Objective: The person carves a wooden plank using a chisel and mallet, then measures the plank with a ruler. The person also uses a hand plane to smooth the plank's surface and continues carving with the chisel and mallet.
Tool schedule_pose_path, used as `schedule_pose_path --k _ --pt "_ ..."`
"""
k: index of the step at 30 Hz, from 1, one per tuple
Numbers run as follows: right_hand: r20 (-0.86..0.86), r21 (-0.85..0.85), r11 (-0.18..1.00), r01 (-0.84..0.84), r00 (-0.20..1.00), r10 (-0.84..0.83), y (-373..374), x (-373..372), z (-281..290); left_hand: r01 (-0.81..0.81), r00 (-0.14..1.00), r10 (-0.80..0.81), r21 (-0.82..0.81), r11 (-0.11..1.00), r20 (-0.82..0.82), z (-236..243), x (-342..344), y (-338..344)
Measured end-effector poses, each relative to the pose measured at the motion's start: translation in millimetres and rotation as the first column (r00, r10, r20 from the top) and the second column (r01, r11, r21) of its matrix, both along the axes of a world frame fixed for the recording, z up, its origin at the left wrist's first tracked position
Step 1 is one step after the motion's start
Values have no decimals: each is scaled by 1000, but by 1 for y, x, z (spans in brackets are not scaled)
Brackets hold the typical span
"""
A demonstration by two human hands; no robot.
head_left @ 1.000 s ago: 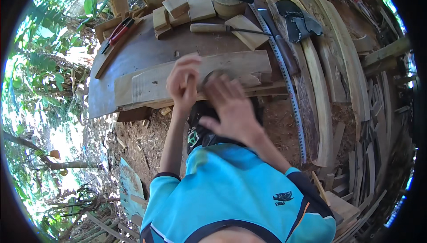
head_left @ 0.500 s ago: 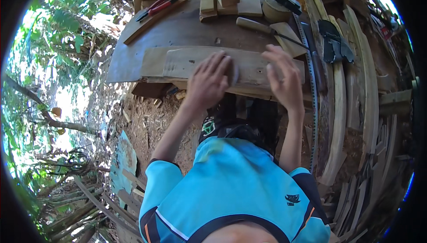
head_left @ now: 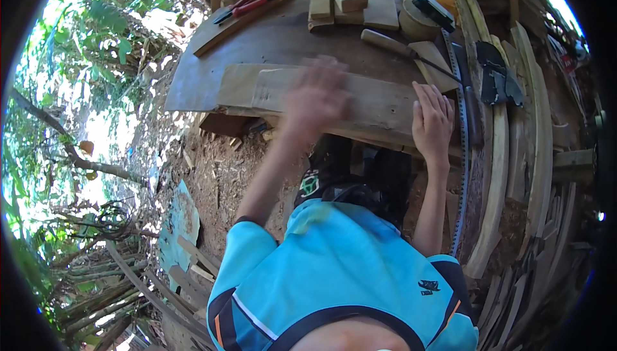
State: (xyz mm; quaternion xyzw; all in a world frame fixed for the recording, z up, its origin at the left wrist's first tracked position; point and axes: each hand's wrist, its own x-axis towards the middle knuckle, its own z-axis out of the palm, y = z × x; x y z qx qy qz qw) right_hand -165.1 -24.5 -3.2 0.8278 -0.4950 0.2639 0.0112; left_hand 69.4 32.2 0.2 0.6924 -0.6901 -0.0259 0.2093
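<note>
A long pale wooden plank [head_left: 379, 104] lies across the near edge of the dark, curved worktop [head_left: 238, 49]. My left hand [head_left: 318, 94] is over the plank's middle, smeared by motion; whether it holds anything is unclear. My right hand [head_left: 430, 120] rests by the plank's right end, fingers fairly straight and open. Just beyond that end lies a long tool with a pale wooden handle [head_left: 379, 39] and thin dark shaft. A measuring tape [head_left: 459, 158] runs lengthwise to the right of my right hand.
Red-handled pliers [head_left: 247, 5] sit on a strip at the back left. Several wood blocks [head_left: 379, 10] and a round wooden piece [head_left: 418, 23] with a dark item on top stand behind. A dark cloth-like piece [head_left: 495, 75] and long boards [head_left: 533, 145] line the right. Foliage is at the left.
The view has shifted, so the bench sits farther right. My left hand has moved over the plank and farther up it; my right hand has moved from the middle toward the plank's right end.
</note>
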Motion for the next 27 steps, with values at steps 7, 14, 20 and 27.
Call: schedule_pose_path --k 7,14,20,27 --pt "32 -30 999 -10 999 11 -1 9 0 19 997 -14 -62 998 82 -4 -43 -14" --pt "66 -35 999 14 998 -12 -2 4 1 -343 925 323 71 937 200 -48 114 -4" --pt "131 -34 999 -8 991 13 -8 10 -6 80 983 -82 15 997 162 -7 -67 4" --pt "154 -72 996 61 987 -49 -6 8 -8 -336 925 325 25 941 198 -23 25 -10"
